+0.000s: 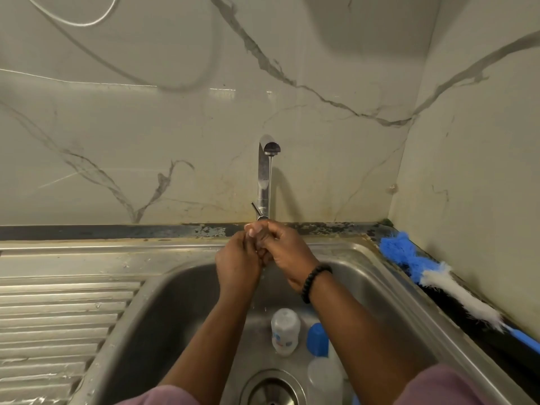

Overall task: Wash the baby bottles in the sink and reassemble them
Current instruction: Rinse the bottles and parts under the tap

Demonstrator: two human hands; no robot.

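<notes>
Two hands meet under a thin stream of water falling from the chrome faucet (265, 173) at twelve o'clock over a stainless steel sink (388, 276). The left hand (238, 266) and right hand (285, 252) press together just beneath the spout's stream, fingers curled and interlaced around each other; whether anything small sits between them cannot be told from here. A black beaded bracelet (314, 282) circles the right wrist. Drops fall from the hands into the basin.

Down at six o'clock from the hands, a clear baby bottle (285, 331) with a printed design lies on the basin floor, well apart from the hands. Just beside it at its three o'clock sits a blue cap (318, 339), partly hidden by the right forearm. A clear cover (324, 378) rests near the drain (271, 388), at the bottle's five o'clock.

On the dark counter edge at three o'clock of the sink lies a blue and white bottle brush (438, 276), its bristles toward the corner. A ribbed draining board (58, 317) stretches away at nine o'clock. Veined marble-look panels (146, 127) back the scene.
</notes>
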